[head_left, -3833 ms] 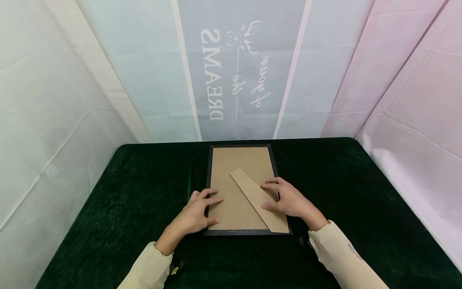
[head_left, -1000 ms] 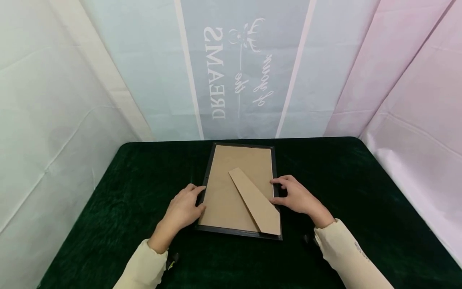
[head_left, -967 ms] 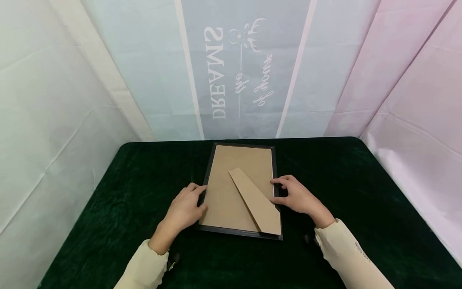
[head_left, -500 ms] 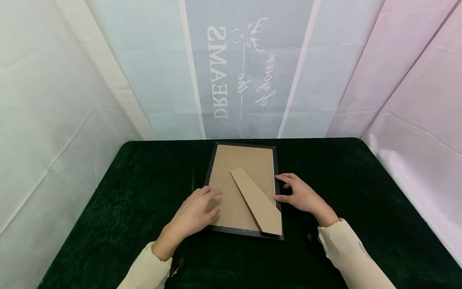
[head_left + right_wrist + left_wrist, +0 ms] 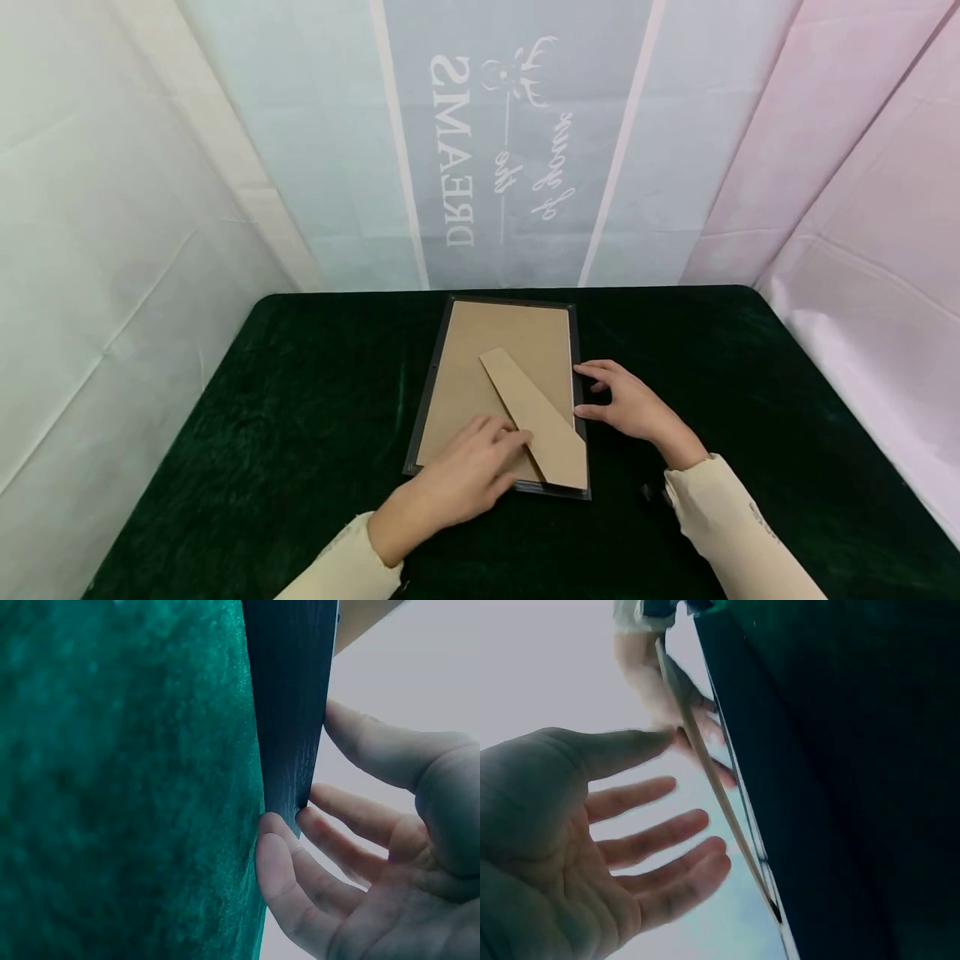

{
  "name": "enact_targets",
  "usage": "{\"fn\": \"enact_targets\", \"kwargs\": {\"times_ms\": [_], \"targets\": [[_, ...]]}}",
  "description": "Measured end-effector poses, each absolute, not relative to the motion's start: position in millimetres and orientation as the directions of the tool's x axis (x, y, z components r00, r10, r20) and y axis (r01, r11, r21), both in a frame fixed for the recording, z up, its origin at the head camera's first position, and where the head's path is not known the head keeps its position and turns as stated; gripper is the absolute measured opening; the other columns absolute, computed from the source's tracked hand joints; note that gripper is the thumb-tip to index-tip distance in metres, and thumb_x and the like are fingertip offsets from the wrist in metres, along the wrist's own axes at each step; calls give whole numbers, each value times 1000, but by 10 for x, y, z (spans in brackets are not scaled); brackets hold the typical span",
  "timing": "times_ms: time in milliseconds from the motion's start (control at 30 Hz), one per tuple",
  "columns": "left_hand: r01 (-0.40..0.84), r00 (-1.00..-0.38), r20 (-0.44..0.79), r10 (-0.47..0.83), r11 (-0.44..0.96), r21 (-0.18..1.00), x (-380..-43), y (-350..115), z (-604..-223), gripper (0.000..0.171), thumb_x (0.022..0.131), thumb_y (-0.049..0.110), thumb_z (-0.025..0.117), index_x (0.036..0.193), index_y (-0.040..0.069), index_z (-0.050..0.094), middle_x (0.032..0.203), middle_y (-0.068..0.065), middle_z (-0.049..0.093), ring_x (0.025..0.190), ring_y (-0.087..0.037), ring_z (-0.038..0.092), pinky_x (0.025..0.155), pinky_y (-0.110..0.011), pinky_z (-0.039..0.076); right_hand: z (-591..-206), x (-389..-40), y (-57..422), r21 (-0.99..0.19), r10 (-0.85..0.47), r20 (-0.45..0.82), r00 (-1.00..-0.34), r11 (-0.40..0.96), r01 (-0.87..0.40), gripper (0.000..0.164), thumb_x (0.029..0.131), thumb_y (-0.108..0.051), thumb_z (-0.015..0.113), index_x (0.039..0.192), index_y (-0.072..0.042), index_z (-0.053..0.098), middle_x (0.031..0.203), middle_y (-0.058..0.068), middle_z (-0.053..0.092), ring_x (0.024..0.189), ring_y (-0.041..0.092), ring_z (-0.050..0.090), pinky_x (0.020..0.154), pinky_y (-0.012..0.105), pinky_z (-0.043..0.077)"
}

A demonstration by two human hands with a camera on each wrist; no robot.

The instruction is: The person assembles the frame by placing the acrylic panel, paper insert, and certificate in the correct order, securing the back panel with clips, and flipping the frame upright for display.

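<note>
A black picture frame [image 5: 430,387] lies face down, its brown backboard [image 5: 468,342] showing. On the backboard a tapered easel stand leg [image 5: 536,417] runs slantwise, its edge raised slightly in the left wrist view. My left hand [image 5: 465,471] reaches over the frame's near edge, fingertips right at the leg's left edge. Its fingers are spread and loosely bent in the left wrist view. At the right border rests my right hand [image 5: 630,402], thumb and fingertips touching the frame's side [image 5: 289,712] in the right wrist view, without curling round it.
Dark green velvet cloth [image 5: 322,392] covers the table. Behind it hangs a pale blue printed curtain [image 5: 517,233]; white and pinkish drapes [image 5: 885,292] flank both sides.
My left hand has left the frame's left border and moved right across the backboard to the stand leg. The right hand has slid slightly outward at the right border. Earlier, the frame was turned slightly.
</note>
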State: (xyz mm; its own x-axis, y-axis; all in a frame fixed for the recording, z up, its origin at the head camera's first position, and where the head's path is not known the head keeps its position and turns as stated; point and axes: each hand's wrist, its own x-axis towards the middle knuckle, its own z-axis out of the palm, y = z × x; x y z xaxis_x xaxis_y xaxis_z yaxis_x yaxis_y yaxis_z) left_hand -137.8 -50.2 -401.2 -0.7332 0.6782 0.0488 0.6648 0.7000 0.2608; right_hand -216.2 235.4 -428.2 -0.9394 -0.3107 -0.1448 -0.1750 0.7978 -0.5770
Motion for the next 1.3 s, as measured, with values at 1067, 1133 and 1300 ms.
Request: {"fn": "enact_targets", "kwargs": {"times_ms": [1067,1133,1300], "targets": [[505,-863,353,362,645,573,-1713,-360,-3611,36,101,45,53,122,20,69,120,1,69,111,-17,66,97,-36,55,-4211,-2158,2376,-558,-406,-79,-910,775,-298,64,86,-33,78,141,-10,56,151,19,42,128,38,50,98,54,51],[466,-884,359,298,621,631,-1750,-362,-3600,35,100,45,55,118,20,70,117,2,70,108,-15,66,95,-35,56,-4209,-2159,2397,-533,-466,-40,-884,758,-376,57,85,-33,79,136,-13,61,149,14,47,131,36,48,103,60,45],[451,-891,377,252,582,677,-1810,-340,-3626,34,99,46,57,113,20,72,111,3,70,103,-13,65,90,-33,57,-4206,-2150,2449,-508,-568,-24,-823,716,-480,44,84,-31,80,126,-19,69,141,3,57,132,31,49,106,59,44]]}}
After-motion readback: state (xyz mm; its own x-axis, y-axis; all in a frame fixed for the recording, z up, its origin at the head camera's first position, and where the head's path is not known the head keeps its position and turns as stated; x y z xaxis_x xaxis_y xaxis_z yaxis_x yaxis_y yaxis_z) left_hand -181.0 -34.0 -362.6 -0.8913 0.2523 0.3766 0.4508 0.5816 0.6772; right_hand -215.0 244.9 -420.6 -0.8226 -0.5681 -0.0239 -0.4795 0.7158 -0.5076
